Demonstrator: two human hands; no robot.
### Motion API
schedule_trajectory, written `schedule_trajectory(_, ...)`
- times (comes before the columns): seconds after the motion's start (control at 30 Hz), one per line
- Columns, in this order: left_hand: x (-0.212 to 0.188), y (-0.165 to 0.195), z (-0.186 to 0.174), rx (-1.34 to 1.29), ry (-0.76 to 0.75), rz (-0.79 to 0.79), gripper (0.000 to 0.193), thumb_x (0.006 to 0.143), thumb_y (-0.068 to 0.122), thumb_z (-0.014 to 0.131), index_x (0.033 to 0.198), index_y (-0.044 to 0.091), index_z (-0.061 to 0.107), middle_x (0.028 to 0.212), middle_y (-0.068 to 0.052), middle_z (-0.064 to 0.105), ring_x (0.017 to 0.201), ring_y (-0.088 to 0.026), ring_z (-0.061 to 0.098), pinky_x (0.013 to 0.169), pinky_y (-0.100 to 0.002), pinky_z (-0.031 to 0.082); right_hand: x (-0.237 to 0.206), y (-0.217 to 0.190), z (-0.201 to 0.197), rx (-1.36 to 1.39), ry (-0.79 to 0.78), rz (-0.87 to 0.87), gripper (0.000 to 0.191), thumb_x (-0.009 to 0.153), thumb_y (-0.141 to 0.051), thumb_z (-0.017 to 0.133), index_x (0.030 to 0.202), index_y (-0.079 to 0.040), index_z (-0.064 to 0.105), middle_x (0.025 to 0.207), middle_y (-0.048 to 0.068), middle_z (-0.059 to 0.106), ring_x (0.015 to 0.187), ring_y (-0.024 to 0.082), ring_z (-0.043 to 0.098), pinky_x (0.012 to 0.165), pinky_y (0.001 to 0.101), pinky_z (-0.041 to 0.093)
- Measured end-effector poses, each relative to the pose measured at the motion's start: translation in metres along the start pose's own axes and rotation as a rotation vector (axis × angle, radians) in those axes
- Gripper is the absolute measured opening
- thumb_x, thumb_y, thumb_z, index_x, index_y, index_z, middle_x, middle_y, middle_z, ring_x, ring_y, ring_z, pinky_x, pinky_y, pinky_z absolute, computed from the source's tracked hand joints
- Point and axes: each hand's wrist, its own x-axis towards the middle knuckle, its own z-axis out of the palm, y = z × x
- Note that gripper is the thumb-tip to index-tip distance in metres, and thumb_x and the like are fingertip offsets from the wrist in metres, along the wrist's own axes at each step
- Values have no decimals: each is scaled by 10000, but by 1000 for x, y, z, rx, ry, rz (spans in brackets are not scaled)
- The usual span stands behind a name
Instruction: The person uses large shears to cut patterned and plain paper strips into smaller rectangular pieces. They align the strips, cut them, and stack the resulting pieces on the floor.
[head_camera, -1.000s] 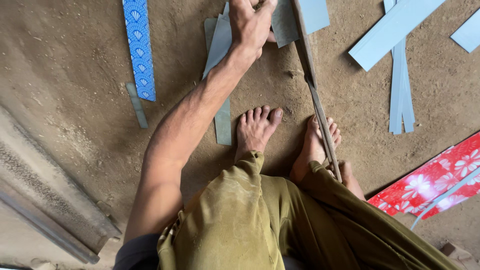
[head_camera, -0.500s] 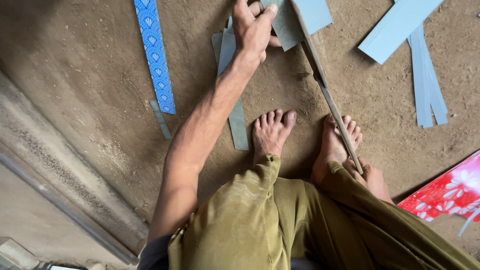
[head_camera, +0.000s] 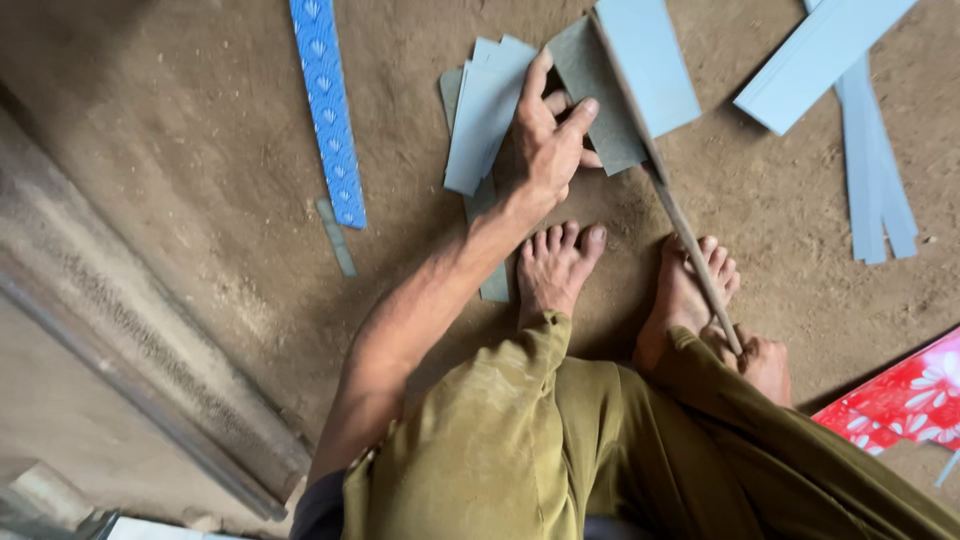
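Observation:
I squat barefoot on a dirt floor. My left hand (head_camera: 545, 140) reaches forward and pinches a dark grey sheet piece (head_camera: 605, 110) between thumb and fingers, resting over a pile of pale grey-blue sheet pieces (head_camera: 485, 110). My right hand (head_camera: 762, 362), beside my right foot, grips the handle end of a long thin blade (head_camera: 670, 200). The blade runs up and to the left across the dark grey piece and a pale blue piece (head_camera: 650, 55).
A blue patterned strip (head_camera: 325, 110) lies at the far left, with a small grey offcut (head_camera: 335, 235) below it. Pale blue strips (head_camera: 870, 170) and a wider panel (head_camera: 820, 50) lie at the right. A red floral sheet (head_camera: 900, 400) is at the lower right, a concrete ledge (head_camera: 150, 380) at the left.
The view has shifted forward, so my left hand and the sheets sit lower in frame. The hand stays on the grey pieces; the blade keeps its line.

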Motion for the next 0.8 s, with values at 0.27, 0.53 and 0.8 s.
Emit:
schedule_trajectory(0.27,-15,12,-124,914,-102,527,605,964,20,703,1533,81,507,1326,-199,715,1067,-283,768,879,-396,669,1,-20,-40,-494,113,-347,348,994,-488,623,1006,-148,700,832,103,689,716,240,639,642,386,499)
schedule_trajectory(0.53,-39,5,-109,1113,182,520,759,788,180,872,1414,-74,526,1254,-223,573,1065,-343,620,888,-482,546,120,-200,-96,-473,609,-882,518,1051,-337,789,1360,1,547,1246,171,613,1049,244,533,840,341,475)
schedule_trajectory(0.8,-32,-14,-120,1184,226,569,639,822,149,863,1359,-65,592,1199,-216,651,1047,-292,662,869,-417,589,153,-255,-84,-348,621,-797,683,997,-263,804,1483,10,409,1093,159,481,1016,275,462,804,400,442)
